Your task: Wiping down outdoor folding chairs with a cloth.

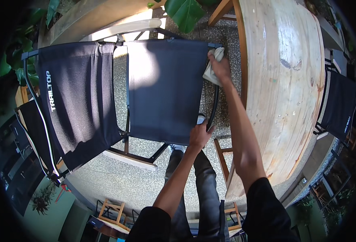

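A folding camp chair with a dark fabric seat [165, 99] and a dark fabric backrest [78, 90] stands before me. White lettering runs along the backrest. My left hand [200, 133] grips the near front corner of the seat, around the black tubular frame [216, 99]. At the far front corner, my right hand [221, 68] holds a folded off-white cloth [211, 74] against the frame, by the tube's end. The cloth and fingers hide part of that tube. Sunlight falls on the upper part of the seat.
A light wooden table [280, 106] stands close on the right, beside my right forearm. Wooden armrests [132, 160] flank the chair. Another dark folding chair [339, 106] is beyond the table. Green leaves [185, 13] hang over the far side. My feet are on speckled tile floor [129, 184].
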`<state>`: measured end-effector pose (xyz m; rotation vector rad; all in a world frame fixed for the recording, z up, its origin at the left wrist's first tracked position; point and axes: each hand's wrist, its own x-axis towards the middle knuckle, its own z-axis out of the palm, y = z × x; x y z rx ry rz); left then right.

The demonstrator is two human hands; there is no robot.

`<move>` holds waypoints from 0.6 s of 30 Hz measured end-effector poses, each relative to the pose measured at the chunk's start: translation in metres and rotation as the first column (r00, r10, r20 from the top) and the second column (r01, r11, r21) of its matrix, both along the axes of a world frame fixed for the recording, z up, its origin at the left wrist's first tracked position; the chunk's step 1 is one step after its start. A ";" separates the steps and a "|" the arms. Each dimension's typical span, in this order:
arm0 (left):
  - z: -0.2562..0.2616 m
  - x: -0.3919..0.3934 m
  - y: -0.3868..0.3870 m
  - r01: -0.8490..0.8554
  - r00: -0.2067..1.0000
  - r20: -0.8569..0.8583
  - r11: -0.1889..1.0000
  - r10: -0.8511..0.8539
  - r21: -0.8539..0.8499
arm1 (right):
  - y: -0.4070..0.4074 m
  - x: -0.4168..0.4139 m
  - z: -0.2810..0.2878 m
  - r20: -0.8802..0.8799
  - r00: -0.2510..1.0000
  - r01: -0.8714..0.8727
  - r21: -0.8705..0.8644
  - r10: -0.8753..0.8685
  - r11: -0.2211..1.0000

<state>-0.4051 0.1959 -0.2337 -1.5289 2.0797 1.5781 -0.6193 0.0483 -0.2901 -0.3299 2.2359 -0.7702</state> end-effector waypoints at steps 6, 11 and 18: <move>-0.004 -0.027 -0.031 0.061 0.998 0.018 0.998 -0.061 0.007 | 0.074 0.053 0.036 0.134 0.991 -0.023 0.015 0.021 1.000; -0.011 -0.028 -0.024 0.087 0.996 -0.003 0.995 -0.087 0.045 | 0.075 0.053 0.042 -0.040 0.998 -0.050 0.149 0.056 0.988; -0.004 -0.046 -0.043 0.034 0.999 -0.014 0.998 -0.033 0.050 | 0.026 0.020 0.035 -0.015 0.989 0.148 -0.012 -0.148 0.989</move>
